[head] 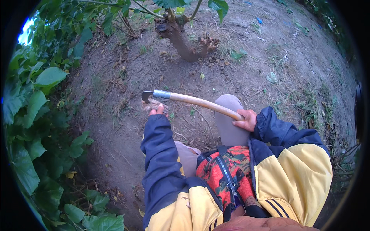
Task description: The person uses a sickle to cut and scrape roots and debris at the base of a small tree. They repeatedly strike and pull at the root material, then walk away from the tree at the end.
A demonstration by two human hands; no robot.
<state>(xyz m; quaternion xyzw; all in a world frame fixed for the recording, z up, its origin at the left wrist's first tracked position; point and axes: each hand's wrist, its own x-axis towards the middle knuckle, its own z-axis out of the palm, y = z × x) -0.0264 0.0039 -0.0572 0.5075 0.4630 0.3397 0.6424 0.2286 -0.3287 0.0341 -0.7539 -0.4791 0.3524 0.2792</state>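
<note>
My right hand (pixel 245 119) grips the lower end of a long curved wooden handle (pixel 202 103), above my grey-clad knee. A metal collar (pixel 162 94) joins the handle to a small dark hooked blade (pixel 146 96) at its far left end. Just under the blade, my left hand (pixel 158 111) holds a pale, rough bundle (pixel 154 105), perhaps cloth or wood; its kind cannot be told. The blade's tip touches or overlaps this bundle. Part of my left hand is hidden by the bundle and the dark blue sleeve.
A pruned tree stump (pixel 182 43) with leafy shoots rises from the soil ahead. Dense green leaves (pixel 37 106) fill the left side. Dry grass, twigs and a small blue scrap (pixel 259 20) lie on the bare ground (pixel 245 75). More growth stands at the right edge.
</note>
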